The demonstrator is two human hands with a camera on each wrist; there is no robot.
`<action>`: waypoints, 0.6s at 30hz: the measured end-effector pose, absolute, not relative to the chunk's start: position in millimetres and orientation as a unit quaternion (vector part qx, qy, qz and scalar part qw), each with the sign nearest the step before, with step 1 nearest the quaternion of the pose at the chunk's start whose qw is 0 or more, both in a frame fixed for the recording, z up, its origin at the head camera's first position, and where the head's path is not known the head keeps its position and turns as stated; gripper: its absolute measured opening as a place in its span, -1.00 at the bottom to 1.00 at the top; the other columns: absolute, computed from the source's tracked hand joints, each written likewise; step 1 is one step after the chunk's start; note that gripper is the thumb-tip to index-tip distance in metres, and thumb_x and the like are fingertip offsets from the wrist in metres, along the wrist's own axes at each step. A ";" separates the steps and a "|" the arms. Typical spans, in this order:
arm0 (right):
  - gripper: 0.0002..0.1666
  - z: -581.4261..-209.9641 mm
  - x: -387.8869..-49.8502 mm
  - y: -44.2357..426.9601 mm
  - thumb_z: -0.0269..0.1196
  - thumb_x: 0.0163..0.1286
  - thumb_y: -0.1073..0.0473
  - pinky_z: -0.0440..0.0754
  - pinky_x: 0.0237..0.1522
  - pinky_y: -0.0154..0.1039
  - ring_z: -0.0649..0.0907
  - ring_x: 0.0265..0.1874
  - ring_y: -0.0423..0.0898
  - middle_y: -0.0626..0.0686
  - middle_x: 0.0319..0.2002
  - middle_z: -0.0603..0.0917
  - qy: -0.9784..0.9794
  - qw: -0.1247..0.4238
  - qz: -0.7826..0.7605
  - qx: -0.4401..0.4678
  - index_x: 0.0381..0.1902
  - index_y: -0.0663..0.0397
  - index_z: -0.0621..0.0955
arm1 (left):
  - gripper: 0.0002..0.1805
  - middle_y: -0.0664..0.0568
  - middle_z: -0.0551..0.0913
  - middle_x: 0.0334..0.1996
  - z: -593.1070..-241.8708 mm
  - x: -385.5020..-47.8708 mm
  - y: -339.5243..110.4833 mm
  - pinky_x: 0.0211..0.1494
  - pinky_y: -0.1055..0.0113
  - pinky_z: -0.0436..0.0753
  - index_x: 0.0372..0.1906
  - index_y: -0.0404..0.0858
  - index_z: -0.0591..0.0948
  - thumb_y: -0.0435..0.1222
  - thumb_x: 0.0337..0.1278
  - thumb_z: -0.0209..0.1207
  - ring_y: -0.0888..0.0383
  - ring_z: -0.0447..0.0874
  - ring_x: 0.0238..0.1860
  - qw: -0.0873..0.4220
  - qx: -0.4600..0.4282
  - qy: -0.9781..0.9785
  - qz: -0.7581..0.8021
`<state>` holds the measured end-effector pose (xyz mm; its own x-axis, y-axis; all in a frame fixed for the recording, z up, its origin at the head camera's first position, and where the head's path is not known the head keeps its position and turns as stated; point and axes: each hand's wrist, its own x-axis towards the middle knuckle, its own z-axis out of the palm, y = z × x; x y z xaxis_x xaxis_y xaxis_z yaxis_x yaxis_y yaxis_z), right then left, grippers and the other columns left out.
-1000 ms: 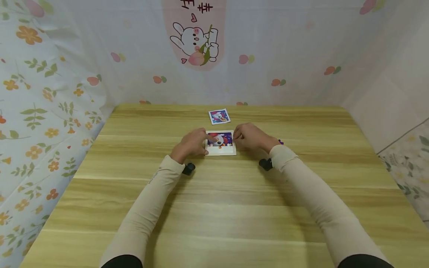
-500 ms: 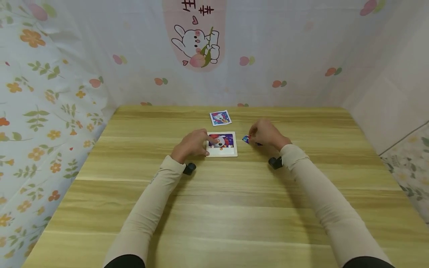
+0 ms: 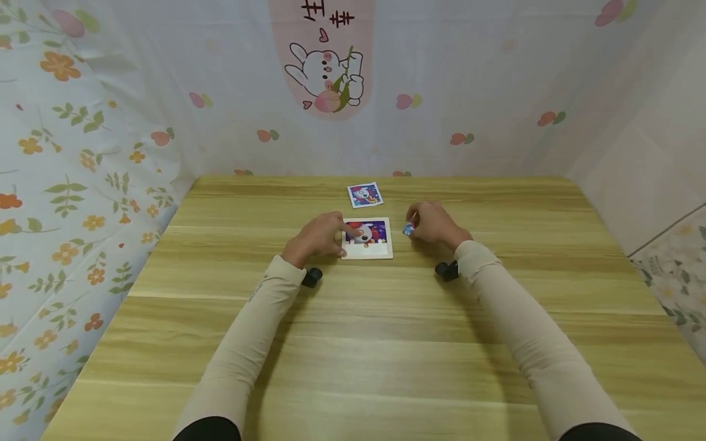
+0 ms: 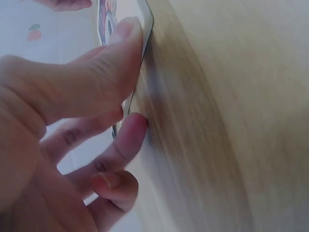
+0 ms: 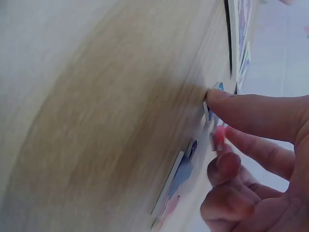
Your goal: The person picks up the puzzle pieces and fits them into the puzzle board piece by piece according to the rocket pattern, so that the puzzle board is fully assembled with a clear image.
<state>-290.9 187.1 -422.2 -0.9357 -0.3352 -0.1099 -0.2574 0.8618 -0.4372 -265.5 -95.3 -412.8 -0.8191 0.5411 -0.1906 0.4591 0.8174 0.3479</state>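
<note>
A white-framed jigsaw puzzle board (image 3: 377, 249) lies flat on the table, its picture of a white cartoon figure on purple filling the far part. My left hand (image 3: 320, 236) holds the board at its left side. Its index finger lies over the picture, and in the left wrist view the thumb (image 4: 126, 36) rests on the frame. Just right of the board, my right hand (image 3: 432, 222) pinches a small blue puzzle piece (image 3: 408, 228) between thumb and fingers. Another puzzle piece (image 5: 176, 179) lies under that hand in the right wrist view; a blurred red bit shows by the fingers.
A square picture card (image 3: 365, 195) with a similar cartoon lies beyond the board. The wooden table (image 3: 353, 343) reaches back to a hanging white cloth (image 3: 474, 79) with printed fruit. Flowered cloth (image 3: 72, 257) hangs along the left side.
My right hand has moved from the board's right edge out to the right, where it has picked up a blue puzzle piece. The left hand stays on the board.
</note>
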 end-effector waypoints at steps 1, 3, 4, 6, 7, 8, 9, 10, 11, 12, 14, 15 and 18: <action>-0.66 -423.1 -291.6 187.8 0.43 0.10 0.32 0.56 -0.04 -0.05 0.61 -0.20 0.07 0.19 -0.23 0.70 0.959 0.091 -0.219 -0.154 -0.12 0.26 0.68 | -0.46 -0.05 0.52 -0.14 -413.3 -266.2 -95.2 -0.18 0.31 0.32 0.20 0.08 0.67 -0.22 0.04 0.47 0.08 0.34 -0.22 0.142 0.267 0.941 0.149; -0.70 -424.4 -292.5 189.1 0.44 0.08 0.34 0.55 -0.11 -0.12 0.60 -0.25 0.03 0.16 -0.29 0.70 0.957 0.087 -0.231 -0.151 -0.18 0.26 0.70 | -0.46 -0.06 0.51 -0.14 -414.3 -268.0 -95.4 -0.16 0.30 0.31 0.19 0.06 0.68 -0.23 0.03 0.48 0.08 0.33 -0.22 0.141 0.274 0.939 0.156; -0.74 -424.5 -292.6 189.6 0.44 0.07 0.35 0.54 -0.15 -0.16 0.60 -0.27 0.01 0.14 -0.32 0.71 0.957 0.085 -0.235 -0.149 -0.22 0.25 0.71 | -0.46 -0.07 0.51 -0.14 -414.6 -268.8 -95.5 -0.15 0.29 0.30 0.19 0.06 0.68 -0.23 0.03 0.48 0.08 0.32 -0.21 0.141 0.276 0.937 0.158; -0.81 -423.9 -292.1 189.7 0.43 0.07 0.36 0.52 -0.25 -0.23 0.59 -0.32 -0.02 0.12 -0.37 0.71 0.953 0.087 -0.250 -0.147 -0.30 0.23 0.72 | -0.46 -0.07 0.52 -0.11 -414.8 -270.2 -95.8 -0.14 0.29 0.30 0.19 0.04 0.68 -0.23 0.02 0.48 0.07 0.32 -0.21 0.142 0.280 0.936 0.161; -0.84 -423.5 -291.6 189.5 0.43 0.07 0.36 0.50 -0.28 -0.26 0.58 -0.34 -0.04 0.10 -0.38 0.70 0.952 0.088 -0.254 -0.146 -0.33 0.20 0.72 | -0.46 -0.07 0.53 -0.10 -414.7 -270.7 -96.1 -0.13 0.29 0.31 0.19 0.03 0.68 -0.24 0.02 0.48 0.07 0.32 -0.20 0.144 0.280 0.935 0.162; -0.85 -422.8 -291.0 189.2 0.43 0.07 0.37 0.49 -0.31 -0.28 0.58 -0.36 -0.05 0.09 -0.40 0.70 0.951 0.091 -0.258 -0.145 -0.35 0.17 0.72 | -0.45 -0.08 0.54 -0.08 -414.1 -271.1 -96.2 -0.12 0.28 0.32 0.20 0.02 0.67 -0.24 0.03 0.48 0.07 0.32 -0.19 0.145 0.282 0.935 0.159; -0.86 -422.2 -290.5 188.8 0.43 0.08 0.38 0.48 -0.34 -0.30 0.58 -0.36 -0.05 0.08 -0.41 0.69 0.949 0.095 -0.263 -0.147 -0.36 0.15 0.71 | -0.45 -0.08 0.54 -0.06 -413.6 -271.4 -96.3 -0.11 0.28 0.33 0.21 0.01 0.67 -0.24 0.04 0.47 0.07 0.33 -0.19 0.145 0.284 0.935 0.156; -0.87 -421.3 -289.9 188.5 0.42 0.10 0.38 0.48 -0.38 -0.31 0.57 -0.38 -0.06 0.07 -0.41 0.68 0.946 0.103 -0.270 -0.147 -0.37 0.13 0.71 | -0.45 -0.09 0.55 -0.04 -413.0 -271.7 -96.4 -0.10 0.27 0.34 0.22 0.00 0.67 -0.24 0.04 0.47 0.07 0.34 -0.18 0.146 0.285 0.935 0.154; -0.88 -420.3 -289.3 187.9 0.41 0.13 0.39 0.49 -0.41 -0.32 0.57 -0.38 -0.06 0.08 -0.41 0.67 0.943 0.110 -0.278 -0.147 -0.37 0.12 0.71 | -0.45 -0.09 0.56 -0.03 -412.4 -272.1 -96.6 -0.09 0.27 0.36 0.22 0.00 0.67 -0.25 0.04 0.47 0.07 0.35 -0.17 0.145 0.288 0.935 0.150; -0.88 -419.5 -288.9 187.8 0.40 0.16 0.39 0.50 -0.41 -0.32 0.58 -0.39 -0.07 0.08 -0.39 0.68 0.940 0.119 -0.284 -0.146 -0.34 0.11 0.72 | -0.44 -0.09 0.56 -0.03 -412.1 -272.3 -96.7 -0.08 0.27 0.37 0.22 -0.01 0.66 -0.25 0.04 0.47 0.07 0.36 -0.17 0.145 0.289 0.935 0.148; -0.86 -419.1 -288.8 188.4 0.37 0.22 0.38 0.52 -0.44 -0.33 0.59 -0.43 -0.09 0.10 -0.37 0.70 0.936 0.132 -0.292 -0.147 -0.27 0.10 0.75 | -0.44 -0.09 0.56 -0.03 -411.9 -272.8 -97.1 -0.07 0.26 0.39 0.23 -0.01 0.65 -0.25 0.04 0.47 0.07 0.37 -0.16 0.144 0.291 0.935 0.142; -0.84 -419.0 -288.9 188.9 0.36 0.25 0.37 0.54 -0.45 -0.33 0.61 -0.45 -0.11 0.12 -0.36 0.71 0.934 0.138 -0.296 -0.147 -0.21 0.11 0.76 | -0.43 -0.09 0.56 -0.03 -412.5 -273.0 -97.5 -0.07 0.26 0.40 0.23 -0.02 0.66 -0.25 0.04 0.47 0.07 0.37 -0.16 0.144 0.292 0.935 0.142; -0.74 -419.5 -289.0 191.1 0.35 0.29 0.34 0.56 -0.46 -0.34 0.64 -0.55 -0.14 0.16 -0.34 0.74 0.931 0.142 -0.306 -0.141 -0.05 0.17 0.72 | -0.43 -0.08 0.56 -0.03 -414.2 -273.4 -98.3 -0.07 0.26 0.40 0.24 -0.02 0.65 -0.25 0.03 0.47 0.07 0.37 -0.16 0.140 0.289 0.936 0.145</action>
<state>-289.0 191.1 -419.5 -0.9199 -0.3489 -0.1788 -0.1749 0.7734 -0.6093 -273.4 -98.3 -414.2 -0.7936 0.5817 -0.1782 0.5006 0.7908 0.3522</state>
